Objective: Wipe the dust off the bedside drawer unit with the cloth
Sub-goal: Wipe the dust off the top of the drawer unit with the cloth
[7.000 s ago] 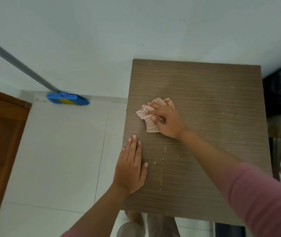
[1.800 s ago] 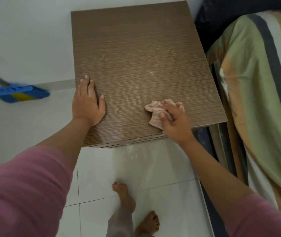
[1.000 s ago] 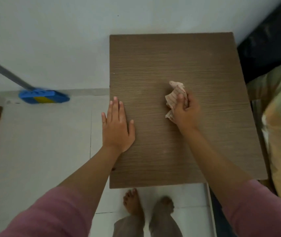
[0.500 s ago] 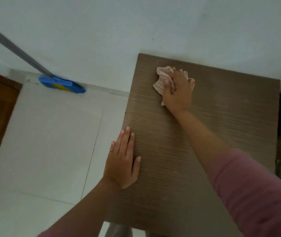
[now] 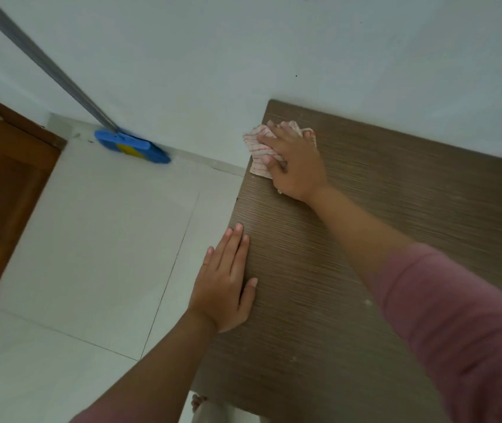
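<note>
The bedside drawer unit (image 5: 396, 209) shows its brown wood-grain top from above, set against the white wall. My right hand (image 5: 297, 166) presses a crumpled white cloth with red stripes (image 5: 257, 149) onto the top's far left corner; part of the cloth hangs over the left edge. My left hand (image 5: 225, 285) lies flat, fingers apart, on the left edge of the top, nearer to me. A few pale dust specks (image 5: 367, 302) sit on the near part of the top.
A blue broom head (image 5: 132, 146) with a grey handle (image 5: 39, 59) leans against the wall on the white tiled floor at the left. A brown wooden door (image 5: 2, 184) stands at the far left. My toes (image 5: 198, 403) show below the unit's front edge.
My right hand has slid the cloth leftward to the far left corner, over the edge. My left hand has stayed flat on the left edge. The view has shifted left.
</note>
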Available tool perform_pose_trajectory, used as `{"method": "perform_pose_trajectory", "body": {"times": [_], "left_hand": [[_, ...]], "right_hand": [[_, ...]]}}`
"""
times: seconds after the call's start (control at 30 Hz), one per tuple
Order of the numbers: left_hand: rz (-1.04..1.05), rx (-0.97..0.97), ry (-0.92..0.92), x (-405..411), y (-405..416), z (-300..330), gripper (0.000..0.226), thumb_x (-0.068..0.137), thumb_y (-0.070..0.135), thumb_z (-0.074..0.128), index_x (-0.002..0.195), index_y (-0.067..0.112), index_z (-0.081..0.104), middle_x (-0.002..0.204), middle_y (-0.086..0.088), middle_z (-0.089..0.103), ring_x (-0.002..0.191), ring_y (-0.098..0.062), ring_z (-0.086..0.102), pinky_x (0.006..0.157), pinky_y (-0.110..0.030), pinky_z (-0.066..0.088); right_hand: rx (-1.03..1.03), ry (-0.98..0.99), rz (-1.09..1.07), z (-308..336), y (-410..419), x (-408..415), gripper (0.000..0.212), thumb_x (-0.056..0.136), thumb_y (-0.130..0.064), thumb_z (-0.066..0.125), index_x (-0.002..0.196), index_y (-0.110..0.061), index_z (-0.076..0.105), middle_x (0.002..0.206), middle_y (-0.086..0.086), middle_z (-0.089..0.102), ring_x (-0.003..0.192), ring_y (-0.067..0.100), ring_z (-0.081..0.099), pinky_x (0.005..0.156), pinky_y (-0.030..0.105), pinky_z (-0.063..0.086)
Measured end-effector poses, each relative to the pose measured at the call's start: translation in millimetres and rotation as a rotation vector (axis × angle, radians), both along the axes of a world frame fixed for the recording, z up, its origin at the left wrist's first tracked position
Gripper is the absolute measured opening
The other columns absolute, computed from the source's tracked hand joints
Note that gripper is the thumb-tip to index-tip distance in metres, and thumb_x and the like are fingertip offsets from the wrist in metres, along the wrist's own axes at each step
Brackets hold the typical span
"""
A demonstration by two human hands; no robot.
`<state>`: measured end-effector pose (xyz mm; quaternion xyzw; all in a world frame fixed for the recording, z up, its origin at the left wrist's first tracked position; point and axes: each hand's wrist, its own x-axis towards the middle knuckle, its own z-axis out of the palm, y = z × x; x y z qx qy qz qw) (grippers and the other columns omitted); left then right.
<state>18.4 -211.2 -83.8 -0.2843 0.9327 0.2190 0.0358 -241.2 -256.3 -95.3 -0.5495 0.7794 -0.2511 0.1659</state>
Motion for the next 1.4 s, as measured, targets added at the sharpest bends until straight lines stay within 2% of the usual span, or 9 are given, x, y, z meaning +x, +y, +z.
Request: {"method": "perform_pose_trajectory", "body": {"times": [0.1,0.27,0.4,0.53,0.8,1.0,1.2,1.33,1.4], "left_hand": [[0.010,-0.034,-0.011,0.4,2.9,-0.4,0.067,0.090,0.037,0.037,0.146,0.005,0.018,0.156,-0.010,0.010,0.144,-0.022,0.004,0.111,-0.044,0.011],[0.001,-0.113,-0.025,11.1,10.7,5.2,0.059,0.089,0.033,0.038,0.138,0.000,0.036,0.148,-0.018,0.032,0.137,-0.030,0.029,0.108,-0.047,0.014],[-0.035,-0.114,0.022,65.4,27.3,12.5,0.058,0.085,0.032,0.041,0.135,0.001,0.040,0.145,-0.016,0.037,0.135,-0.031,0.033,0.107,-0.048,0.014],[-0.095,-0.083,0.034,128.1,38.0,14.4,0.058,0.080,0.031,0.043,0.130,0.001,0.047,0.141,-0.014,0.044,0.131,-0.030,0.039,0.106,-0.054,0.027],[-0.177,-0.076,0.122,176.3,36.3,-0.8,0.053,0.088,0.041,0.044,0.132,0.011,0.049,0.144,-0.001,0.042,0.133,-0.022,0.035,0.105,-0.052,0.025],[-0.181,-0.098,0.151,181.3,34.5,-8.2,0.057,0.092,0.048,0.035,0.132,0.010,0.050,0.144,-0.001,0.042,0.132,-0.022,0.033,0.104,-0.052,0.025],[-0.170,-0.090,0.089,182.9,39.9,-7.1,0.060,0.094,0.050,0.028,0.138,0.011,0.042,0.148,-0.002,0.036,0.135,-0.023,0.033,0.106,-0.050,0.022],[-0.145,-0.092,0.056,180.5,46.0,-1.7,0.060,0.091,0.044,0.031,0.139,0.010,0.039,0.149,-0.003,0.034,0.136,-0.024,0.032,0.107,-0.051,0.023],[-0.137,-0.089,0.064,178.3,48.8,1.2,0.062,0.090,0.044,0.030,0.140,0.008,0.036,0.151,-0.005,0.029,0.139,-0.023,0.026,0.108,-0.048,0.017]], "right_hand": [[-0.010,-0.002,0.033,1.0,15.0,25.5,0.041,0.091,-0.029,0.052,0.132,-0.026,0.051,0.150,-0.002,0.036,0.142,0.019,0.025,0.115,0.048,0.007],[-0.008,0.023,0.073,1.3,47.1,63.0,0.041,0.090,-0.029,0.050,0.131,-0.026,0.052,0.149,-0.001,0.039,0.141,0.021,0.027,0.113,0.047,0.011],[-0.029,-0.007,0.014,2.3,77.0,106.8,0.040,0.088,-0.031,0.051,0.127,-0.029,0.055,0.146,0.000,0.042,0.139,0.021,0.032,0.113,0.049,0.014],[-0.014,-0.033,-0.024,4.7,107.5,153.3,0.039,0.088,-0.031,0.051,0.127,-0.031,0.055,0.147,-0.003,0.041,0.141,0.018,0.029,0.114,0.048,0.011],[-0.007,-0.023,-0.049,5.3,155.7,219.6,0.037,0.089,-0.034,0.049,0.126,-0.031,0.056,0.148,-0.007,0.040,0.141,0.015,0.027,0.114,0.045,0.009],[-0.027,-0.022,-0.007,4.4,191.3,251.4,0.040,0.088,-0.039,0.042,0.124,-0.029,0.058,0.145,-0.007,0.043,0.139,0.017,0.032,0.112,0.044,0.013],[0.008,-0.125,0.019,-0.1,246.1,284.9,0.037,0.088,-0.029,0.051,0.125,-0.034,0.057,0.145,-0.011,0.043,0.141,0.011,0.028,0.113,0.052,0.015],[0.014,-0.322,-0.002,4.9,285.1,300.4,0.046,0.083,-0.004,0.055,0.117,-0.034,0.061,0.139,-0.018,0.046,0.138,0.001,0.029,0.117,0.038,0.009],[0.026,-0.453,-0.068,20.4,298.1,300.8,0.048,0.084,0.002,0.055,0.114,-0.035,0.061,0.130,-0.021,0.051,0.132,0.002,0.040,0.115,0.034,0.022]]}}
